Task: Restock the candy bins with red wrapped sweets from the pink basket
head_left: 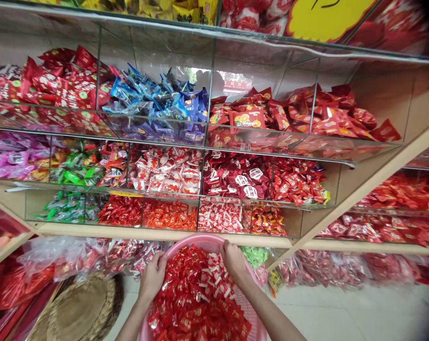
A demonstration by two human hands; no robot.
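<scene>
A pink plastic basket [210,242] is in front of me at the bottom middle of the view, its near side cut off by the lower edge. Red-wrapped candies [196,312] fill much of it, with a patch of white-and-red wrapped candies [217,277] towards its far right part. My left hand [152,275] is closed on the basket's left rim. On the far right rim my right hand [233,259] grips too, its fingers bent over the edge and partly hidden.
Beyond the basket rises a wooden shelf unit [165,230] with clear-walled compartments of wrapped sweets, including blue packets [154,97]. Bagged sweets [321,272] lie beneath it. A woven straw basket [83,308] stands at left on the tiled floor [328,312].
</scene>
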